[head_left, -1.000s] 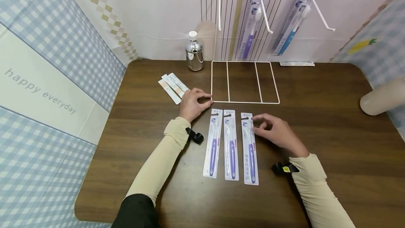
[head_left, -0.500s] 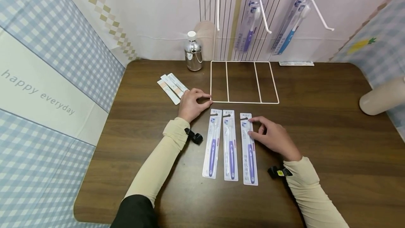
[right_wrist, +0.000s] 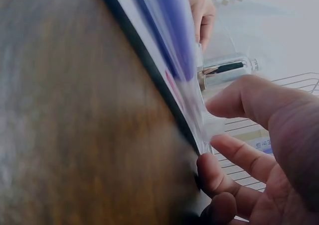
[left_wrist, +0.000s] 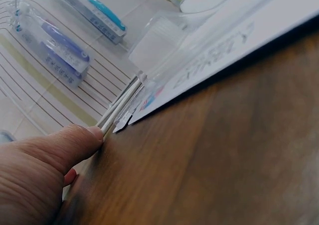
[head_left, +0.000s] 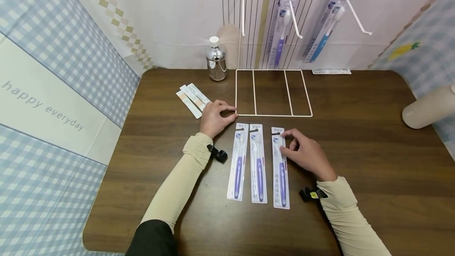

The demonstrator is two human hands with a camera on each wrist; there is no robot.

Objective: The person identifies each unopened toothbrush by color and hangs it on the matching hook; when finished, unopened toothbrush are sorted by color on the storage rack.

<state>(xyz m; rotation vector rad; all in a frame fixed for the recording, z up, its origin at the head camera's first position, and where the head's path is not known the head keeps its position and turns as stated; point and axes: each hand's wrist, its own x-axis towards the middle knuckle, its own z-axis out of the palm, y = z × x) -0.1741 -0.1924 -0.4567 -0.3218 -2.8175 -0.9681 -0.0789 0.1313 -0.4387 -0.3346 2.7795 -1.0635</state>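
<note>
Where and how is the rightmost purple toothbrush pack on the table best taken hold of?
Probably pinch the pack by its right edge near the slotted end, from the right: it lies flat, that long edge faces the right hand, and another pack lies on its left.

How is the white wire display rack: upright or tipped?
Upright: its base frame lies flat on the table, three hooks high above.

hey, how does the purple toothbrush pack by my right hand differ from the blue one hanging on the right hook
The purple pack lies flat on the table, while the blue pack hangs from a hook. The purple pack's handle is purple; the blue pack's handle is blue. The right hand touches the purple pack, while no hand touches the blue pack. Both packs are long and narrow.
</note>
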